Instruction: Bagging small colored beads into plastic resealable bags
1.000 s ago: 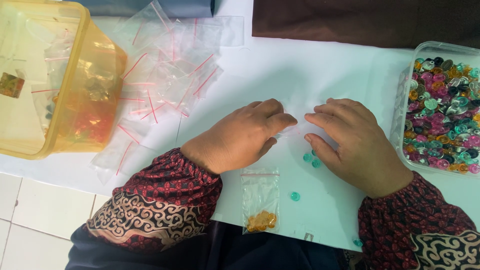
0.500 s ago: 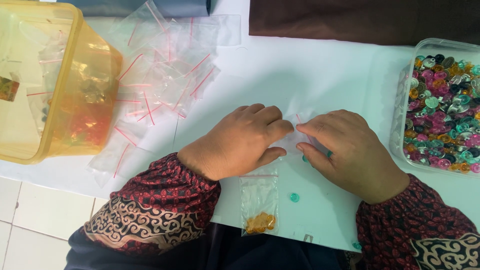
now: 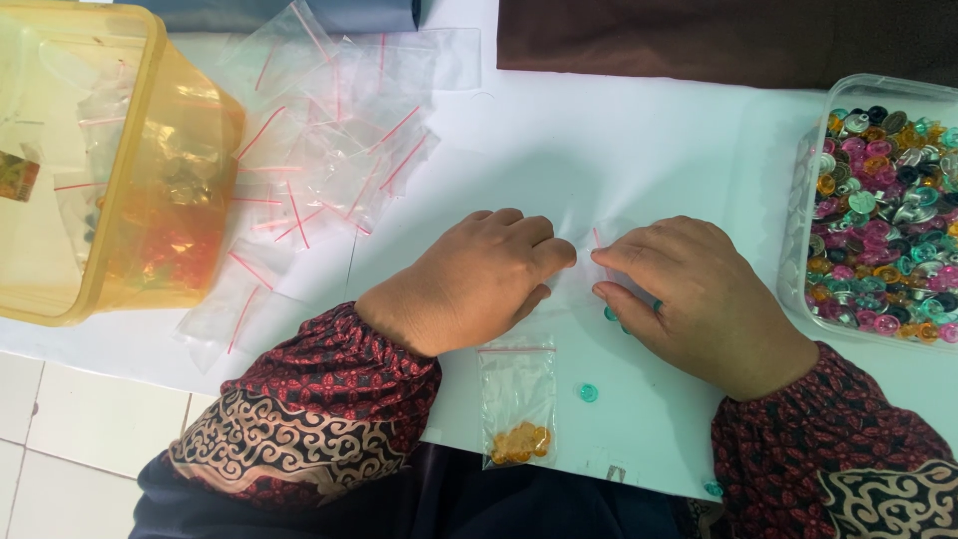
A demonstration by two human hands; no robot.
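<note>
A small clear zip bag with a red seal line, holding a clump of orange beads at its bottom, was noted lying flat just below the left hand's wrist, untouched. A single teal bead was seen loose on the white table, below the gap between the two hands. The left hand was laid palm down, fingers curled closed, fingertips pressed onto the left edge of a small clear bag. The right hand was held opposite, thumb and forefinger pinched shut on the bag's right edge at the red strip; a few teal beads were glimpsed under its thumb, though whether inside the bag could not be told. For the step to go well, it was judged that the mouth should be kept level and the seal pressed from one end across. Beyond the left fingers a heap of empty zip bags was recorded, and further left a yellow tub. To the right of the right hand stood a clear container of mixed coloured beads.
</note>
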